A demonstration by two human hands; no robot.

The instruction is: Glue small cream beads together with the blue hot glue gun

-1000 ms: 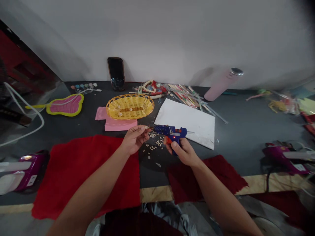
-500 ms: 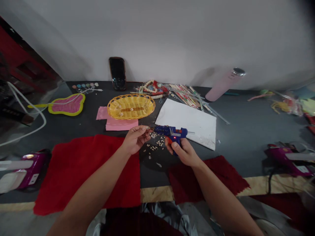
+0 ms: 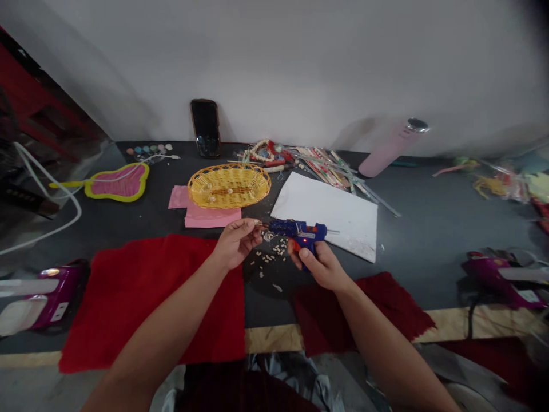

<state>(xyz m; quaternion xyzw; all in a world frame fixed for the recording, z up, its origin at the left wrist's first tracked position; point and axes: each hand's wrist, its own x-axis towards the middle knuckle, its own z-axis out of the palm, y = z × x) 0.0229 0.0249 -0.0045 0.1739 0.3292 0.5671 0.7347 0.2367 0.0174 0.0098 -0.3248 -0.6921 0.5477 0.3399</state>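
My right hand (image 3: 319, 264) is closed round the handle of a blue hot glue gun (image 3: 289, 228), a finger on its orange trigger. A small red light glows on the gun, and a clear glue stick (image 3: 333, 232) sticks out of its back. The nozzle points left, at the fingertips of my left hand (image 3: 238, 243). Those fingers are pinched on something small and pale, too tiny to name. Below the nozzle, small beige pieces (image 3: 269, 255) lie scattered on the dark table.
Behind my hands stand a yellow woven basket (image 3: 227, 197) on pink sheets (image 3: 210, 218), a white board (image 3: 338, 212), a bundle of sticks (image 3: 321, 166), a phone (image 3: 205, 129) and a pink bottle (image 3: 390, 150). Red cloths (image 3: 171, 297) lie in front. Purple devices (image 3: 60, 294) sit at both sides.
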